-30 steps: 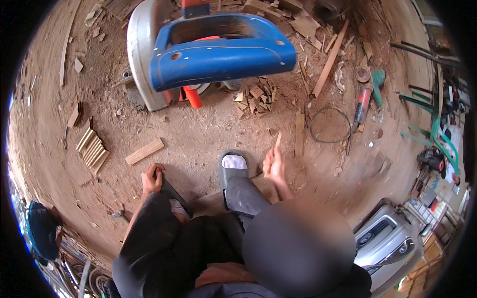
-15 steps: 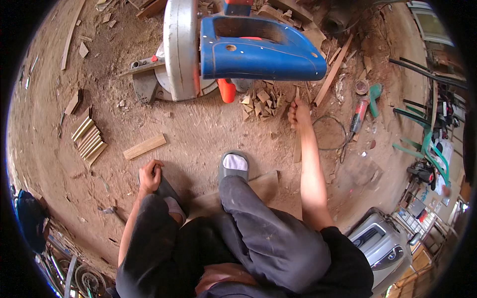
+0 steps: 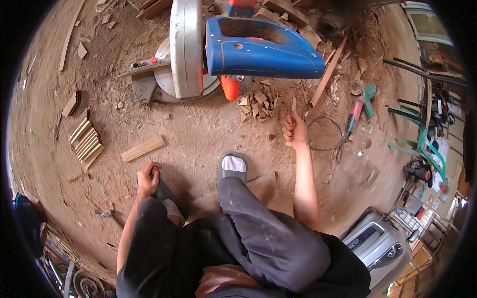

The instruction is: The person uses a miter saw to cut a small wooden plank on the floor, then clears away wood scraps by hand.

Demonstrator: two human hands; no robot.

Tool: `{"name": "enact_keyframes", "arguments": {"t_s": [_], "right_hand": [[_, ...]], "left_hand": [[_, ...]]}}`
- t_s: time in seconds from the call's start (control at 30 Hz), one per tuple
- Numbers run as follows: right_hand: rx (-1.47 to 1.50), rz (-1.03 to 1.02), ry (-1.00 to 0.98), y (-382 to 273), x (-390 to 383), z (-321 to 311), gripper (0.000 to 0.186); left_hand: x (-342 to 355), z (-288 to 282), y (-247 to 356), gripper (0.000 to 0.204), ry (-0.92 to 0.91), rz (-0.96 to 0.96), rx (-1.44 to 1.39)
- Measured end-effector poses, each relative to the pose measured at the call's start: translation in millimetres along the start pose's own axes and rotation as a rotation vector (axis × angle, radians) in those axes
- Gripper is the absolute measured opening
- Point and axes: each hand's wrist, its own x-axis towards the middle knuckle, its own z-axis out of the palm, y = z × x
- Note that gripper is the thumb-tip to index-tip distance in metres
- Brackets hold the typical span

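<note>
My right hand (image 3: 295, 130) is closed around a thin wooden strip (image 3: 293, 103), whose pointed end sticks out beyond the fingers. It is to the right of a pile of small wood offcuts (image 3: 259, 105). Beside my left slipper (image 3: 168, 192), my left hand (image 3: 148, 178) is loosely closed, its fingers curled down and nothing visible in them. A short flat wooden piece (image 3: 143, 149) lies just beyond it. Ahead stands a miter saw with a blue handle (image 3: 266, 63), a silver blade guard (image 3: 186, 54) and an orange trigger (image 3: 229, 88).
Stacked wood pieces (image 3: 86, 141) lie at left, with a hammer (image 3: 108, 214) nearer me. To the right are a red angle grinder (image 3: 354, 115), its coiled cable (image 3: 325, 134) and a green tool (image 3: 369, 98). A silver machine (image 3: 376, 242) stands at lower right, below a green-framed chair (image 3: 422, 144).
My right hand has drawn back toward me with the wooden strip, away from the saw. My left hand stays beside the slipper. The whole view has shifted slightly.
</note>
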Motion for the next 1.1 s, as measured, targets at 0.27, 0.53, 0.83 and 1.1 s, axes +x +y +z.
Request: {"name": "enact_keyframes", "arguments": {"t_s": [0.27,0.53,0.83,1.1], "right_hand": [[-0.004,-0.235,-0.128,-2,-37,50,0.032],[-0.154,-0.397,-0.079,8,-38,83,0.047],[-0.437,-0.508,-0.003,8,-44,79,0.041],[-1.527,-0.679,0.064,32,-46,55,0.050]], "left_hand": [[1,-2,8,0.012,0.026,0.038,-0.021],[2,-2,6,0.011,-0.005,0.016,-0.033],[3,-5,8,0.014,-0.028,0.011,-0.022],[6,3,6,0.014,0.006,0.043,-0.068]]}}
